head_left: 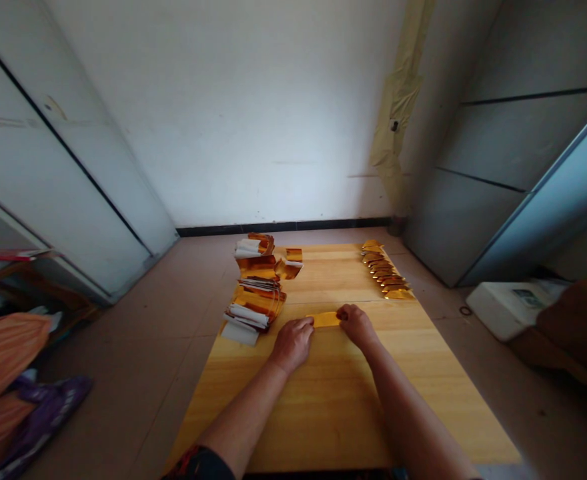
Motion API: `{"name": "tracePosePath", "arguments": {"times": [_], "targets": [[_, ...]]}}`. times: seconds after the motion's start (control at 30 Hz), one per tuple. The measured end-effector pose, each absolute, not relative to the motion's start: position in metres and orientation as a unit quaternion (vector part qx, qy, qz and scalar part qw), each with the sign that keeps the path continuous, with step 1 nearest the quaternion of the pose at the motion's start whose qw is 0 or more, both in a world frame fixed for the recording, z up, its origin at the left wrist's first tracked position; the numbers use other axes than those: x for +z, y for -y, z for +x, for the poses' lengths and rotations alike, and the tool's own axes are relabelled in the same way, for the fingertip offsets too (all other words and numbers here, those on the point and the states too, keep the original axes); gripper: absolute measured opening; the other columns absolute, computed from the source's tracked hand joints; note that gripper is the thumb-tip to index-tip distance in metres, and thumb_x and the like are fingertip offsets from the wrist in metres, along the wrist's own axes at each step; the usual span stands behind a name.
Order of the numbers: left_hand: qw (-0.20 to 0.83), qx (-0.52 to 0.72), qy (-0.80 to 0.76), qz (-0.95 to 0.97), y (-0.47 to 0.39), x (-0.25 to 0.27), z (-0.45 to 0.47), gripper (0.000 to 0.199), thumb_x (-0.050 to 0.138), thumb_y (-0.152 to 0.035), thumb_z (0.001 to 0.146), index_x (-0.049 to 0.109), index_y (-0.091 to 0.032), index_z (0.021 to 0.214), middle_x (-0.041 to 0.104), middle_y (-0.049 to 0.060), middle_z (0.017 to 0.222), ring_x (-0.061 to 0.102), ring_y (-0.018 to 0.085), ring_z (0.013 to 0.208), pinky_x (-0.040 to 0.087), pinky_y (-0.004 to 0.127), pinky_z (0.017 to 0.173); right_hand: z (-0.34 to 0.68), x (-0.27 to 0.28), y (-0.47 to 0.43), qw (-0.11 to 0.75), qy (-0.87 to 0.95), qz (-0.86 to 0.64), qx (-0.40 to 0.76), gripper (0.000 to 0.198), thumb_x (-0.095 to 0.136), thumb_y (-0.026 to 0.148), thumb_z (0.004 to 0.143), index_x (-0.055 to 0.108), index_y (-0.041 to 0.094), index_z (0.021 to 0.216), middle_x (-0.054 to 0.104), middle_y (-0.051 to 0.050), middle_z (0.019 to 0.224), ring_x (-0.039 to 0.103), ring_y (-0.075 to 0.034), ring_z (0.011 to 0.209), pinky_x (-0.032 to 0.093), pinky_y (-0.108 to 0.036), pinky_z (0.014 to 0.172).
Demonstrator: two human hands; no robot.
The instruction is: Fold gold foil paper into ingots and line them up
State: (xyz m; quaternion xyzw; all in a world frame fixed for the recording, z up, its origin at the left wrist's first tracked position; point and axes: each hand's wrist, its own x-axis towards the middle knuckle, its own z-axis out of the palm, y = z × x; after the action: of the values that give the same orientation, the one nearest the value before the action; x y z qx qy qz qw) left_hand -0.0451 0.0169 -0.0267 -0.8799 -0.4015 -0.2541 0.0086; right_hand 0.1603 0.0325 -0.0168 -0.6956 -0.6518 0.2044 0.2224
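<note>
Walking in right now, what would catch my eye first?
Probably the golden strip held between the left hand and the right hand, midway across the wooden table. Stacked gold-and-white sheets crowd the table's left side, while folded gold pieces form a row toward its far right.

A home-like room is surrounding us, pinkish floor tiles [168, 313] running past a rectangular pale-wood table [328, 413] and a tall grey panelled cabinet [493, 140].
</note>
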Motion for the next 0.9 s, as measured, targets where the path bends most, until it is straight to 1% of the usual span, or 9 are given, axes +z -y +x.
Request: {"name": "tracePosePath", "arguments": {"times": [0.1,0.17,0.27,0.37,0.47,0.57,0.67,0.73,0.9], "targets": [[0.0,-0.261,0.406,-0.876,-0.016,-0.028,-0.045,0.025,0.046,-0.001,0.077,0.065,-0.017,0.083,0.068,0.007,0.105,0.063,0.018,0.09,0.052,0.033,0.082,0.161,-0.019,-0.033,0.227,0.65,-0.695,0.205,0.029,0.047,-0.001,0.067,0.065,0.017,0.081,0.064,-0.004,0.085,0.057,-0.013,0.078,0.038,-0.019,0.069],[-0.009,-0.265,0.409,-0.873,-0.015,-0.028,-0.044,0.026,0.047,-0.001,0.075,0.065,-0.017,0.083,0.067,0.008,0.104,0.062,0.019,0.091,0.051,0.034,0.083,0.161,-0.019,-0.033,0.227,0.645,-0.705,0.19,0.028,0.047,0.001,0.071,0.066,0.017,0.083,0.064,-0.005,0.086,0.058,-0.013,0.079,0.038,-0.02,0.069],[-0.031,-0.268,0.419,-0.867,-0.017,-0.026,-0.041,0.023,0.049,-0.001,0.072,0.063,-0.017,0.08,0.066,0.007,0.101,0.06,0.019,0.091,0.049,0.034,0.083,0.16,-0.018,-0.031,0.223,0.639,-0.718,0.16,0.028,0.049,0.006,0.075,0.065,0.018,0.094,0.062,-0.006,0.092,0.058,-0.013,0.079,0.038,-0.02,0.068],[-0.055,-0.268,0.447,-0.852,-0.021,-0.024,-0.036,0.019,0.05,-0.001,0.069,0.059,-0.017,0.074,0.065,0.007,0.092,0.057,0.019,0.087,0.048,0.033,0.081,0.158,-0.014,-0.028,0.21,0.652,-0.71,0.159,0.035,0.056,0.011,0.072,0.062,0.02,0.104,0.059,-0.005,0.097,0.058,-0.013,0.08,0.038,-0.02,0.068],[-0.061,-0.269,0.467,-0.84,-0.023,-0.022,-0.031,0.016,0.05,-0.003,0.069,0.056,-0.018,0.071,0.061,0.005,0.083,0.055,0.019,0.084,0.047,0.033,0.078,0.156,-0.012,-0.025,0.204,0.66,-0.704,0.167,0.032,0.057,0.012,0.071,0.063,0.021,0.1,0.058,-0.004,0.098,0.058,-0.012,0.08,0.039,-0.019,0.069],[-0.06,-0.282,0.463,-0.838,-0.022,-0.022,-0.029,0.016,0.05,-0.005,0.072,0.057,-0.019,0.077,0.06,0.006,0.089,0.054,0.02,0.09,0.047,0.035,0.081,0.155,-0.009,-0.022,0.213,0.66,-0.702,0.163,0.028,0.055,0.011,0.072,0.063,0.02,0.097,0.057,-0.003,0.099,0.057,-0.012,0.079,0.039,-0.019,0.069],[-0.06,-0.304,0.461,-0.832,-0.023,-0.025,-0.03,0.025,0.047,-0.003,0.075,0.059,-0.02,0.09,0.058,0.007,0.104,0.053,0.02,0.1,0.047,0.036,0.087,0.154,-0.006,-0.019,0.217,0.662,-0.699,0.161,0.025,0.055,0.012,0.072,0.062,0.02,0.095,0.056,-0.004,0.1,0.057,-0.012,0.08,0.039,-0.019,0.068],[-0.056,-0.31,0.463,-0.829,-0.024,-0.027,-0.03,0.032,0.046,-0.003,0.076,0.059,-0.02,0.099,0.057,0.008,0.11,0.052,0.02,0.104,0.046,0.037,0.089,0.154,-0.004,-0.018,0.215,0.664,-0.698,0.162,0.025,0.055,0.011,0.071,0.061,0.02,0.095,0.056,-0.003,0.101,0.057,-0.012,0.08,0.04,-0.019,0.068],[-0.05,-0.3,0.467,-0.83,-0.025,-0.029,-0.03,0.035,0.047,-0.002,0.077,0.058,-0.02,0.105,0.06,0.007,0.109,0.053,0.021,0.103,0.046,0.039,0.09,0.153,-0.002,-0.017,0.225,0.669,-0.687,0.174,0.036,0.054,0.01,0.07,0.061,0.022,0.103,0.055,-0.003,0.109,0.058,-0.012,0.087,0.042,-0.019,0.074]]}}
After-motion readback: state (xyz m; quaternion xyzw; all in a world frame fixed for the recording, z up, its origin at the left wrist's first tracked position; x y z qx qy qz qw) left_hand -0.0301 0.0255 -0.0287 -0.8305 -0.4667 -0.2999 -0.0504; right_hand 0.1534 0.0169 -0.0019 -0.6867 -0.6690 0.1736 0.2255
